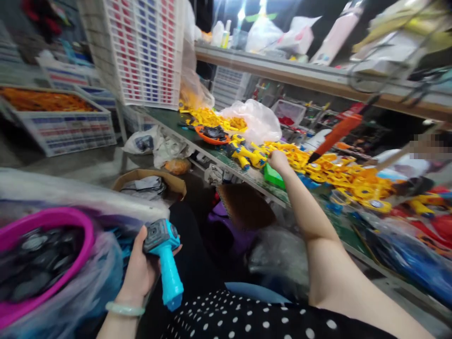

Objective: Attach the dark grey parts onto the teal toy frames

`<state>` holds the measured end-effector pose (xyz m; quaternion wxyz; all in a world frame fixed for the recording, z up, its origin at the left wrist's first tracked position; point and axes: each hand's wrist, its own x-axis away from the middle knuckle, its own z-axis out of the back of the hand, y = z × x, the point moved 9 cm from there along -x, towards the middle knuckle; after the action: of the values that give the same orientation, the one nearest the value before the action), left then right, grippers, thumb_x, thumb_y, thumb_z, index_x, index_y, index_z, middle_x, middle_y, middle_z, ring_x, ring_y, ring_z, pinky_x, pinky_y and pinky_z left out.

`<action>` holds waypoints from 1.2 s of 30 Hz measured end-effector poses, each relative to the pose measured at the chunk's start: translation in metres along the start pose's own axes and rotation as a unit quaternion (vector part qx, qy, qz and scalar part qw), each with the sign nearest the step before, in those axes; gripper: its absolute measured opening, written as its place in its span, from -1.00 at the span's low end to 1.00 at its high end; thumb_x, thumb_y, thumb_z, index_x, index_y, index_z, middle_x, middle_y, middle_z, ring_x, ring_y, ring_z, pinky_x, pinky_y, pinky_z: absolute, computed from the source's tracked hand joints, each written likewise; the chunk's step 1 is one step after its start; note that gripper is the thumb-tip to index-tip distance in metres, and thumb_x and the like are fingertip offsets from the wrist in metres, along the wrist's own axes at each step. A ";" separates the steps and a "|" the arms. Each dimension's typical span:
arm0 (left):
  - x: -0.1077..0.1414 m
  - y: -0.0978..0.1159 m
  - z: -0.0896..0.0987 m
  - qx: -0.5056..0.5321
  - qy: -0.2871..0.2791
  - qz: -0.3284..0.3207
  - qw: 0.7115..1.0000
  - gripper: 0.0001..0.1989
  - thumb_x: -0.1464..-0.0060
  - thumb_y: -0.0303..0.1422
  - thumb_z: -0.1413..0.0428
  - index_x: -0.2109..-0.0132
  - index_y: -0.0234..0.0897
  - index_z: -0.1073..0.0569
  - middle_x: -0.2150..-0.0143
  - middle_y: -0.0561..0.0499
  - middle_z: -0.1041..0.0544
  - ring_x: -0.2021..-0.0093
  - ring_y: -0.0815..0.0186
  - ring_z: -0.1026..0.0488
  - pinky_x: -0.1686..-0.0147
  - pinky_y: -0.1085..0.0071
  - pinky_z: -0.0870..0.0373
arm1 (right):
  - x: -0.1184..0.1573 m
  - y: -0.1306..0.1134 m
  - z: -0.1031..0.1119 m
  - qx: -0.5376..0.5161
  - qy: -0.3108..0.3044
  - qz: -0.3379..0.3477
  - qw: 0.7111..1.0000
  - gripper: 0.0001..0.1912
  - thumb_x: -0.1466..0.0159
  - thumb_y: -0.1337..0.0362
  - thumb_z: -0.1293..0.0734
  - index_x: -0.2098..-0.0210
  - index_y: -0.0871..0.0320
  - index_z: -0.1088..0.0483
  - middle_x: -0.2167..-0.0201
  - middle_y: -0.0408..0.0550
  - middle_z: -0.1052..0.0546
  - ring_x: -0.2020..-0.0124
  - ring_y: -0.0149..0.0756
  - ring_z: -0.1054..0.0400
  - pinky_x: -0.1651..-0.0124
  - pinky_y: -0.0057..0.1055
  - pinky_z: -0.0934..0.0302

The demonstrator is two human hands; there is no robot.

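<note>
Low at the left, my left hand (141, 261) is wrapped round a bright blue plastic toy (170, 268) with a handle and a dark grey head; its exact kind does not show. My right arm stretches over the green workbench (289, 195). Curled fingers end my right hand (278, 161), at a pile of yellow plastic parts (300, 157) and just above a green block-like piece (274, 176). What those fingers hold, if anything, is hidden. Left of that hand lie yellow toys with dark blue ends (247, 154).
An orange bowl (213, 135) of black parts sits on the bench. A red-orange tool (337, 132) hangs above the yellow pile. Beside me are a magenta tub (86, 235) of black parts and a cardboard box (180, 186). A tall white crate (146, 56) stands behind.
</note>
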<state>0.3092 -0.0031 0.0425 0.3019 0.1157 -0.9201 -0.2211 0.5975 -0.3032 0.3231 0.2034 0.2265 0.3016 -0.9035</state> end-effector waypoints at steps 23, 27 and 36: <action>0.154 0.063 0.204 0.052 0.305 -0.298 0.903 -0.43 0.19 0.04 -0.43 0.13 -0.24 -0.57 0.18 0.01 -0.60 0.26 0.31 -0.47 0.36 0.46 -0.36 | 0.361 -0.395 -0.270 -0.477 -0.386 0.572 0.544 -0.79 -0.43 0.34 -0.34 0.03 0.12 -0.60 0.10 -0.01 -0.69 -0.03 -0.19 -0.59 -0.33 -0.10 -0.32; 0.163 0.062 0.211 0.065 0.309 -0.304 0.899 -0.45 0.16 0.03 -0.43 0.14 -0.25 -0.55 0.24 0.04 -0.59 0.30 0.34 -0.47 0.33 0.45 -0.37 | 0.375 -0.399 -0.264 -0.460 -0.351 0.638 0.508 -0.78 -0.45 0.34 -0.30 0.02 0.09 -0.59 0.02 -0.03 -0.67 -0.11 -0.22 -0.55 -0.39 -0.05 -0.24; 0.167 0.060 0.219 0.075 0.326 -0.275 0.901 -0.49 0.15 0.02 -0.42 0.17 -0.22 -0.55 0.27 0.06 -0.59 0.35 0.36 -0.47 0.42 0.48 -0.33 | 0.387 -0.379 -0.262 -0.379 -0.254 0.739 0.496 -0.62 -0.47 0.41 -0.23 -0.20 0.01 -0.46 -0.17 -0.10 -0.55 -0.36 -0.18 -0.30 -0.53 0.05 0.05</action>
<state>0.0396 0.0653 -0.0019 0.5028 0.4526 -0.7153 -0.1753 0.1667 0.0535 0.1013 0.9309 0.0288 0.2734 -0.2405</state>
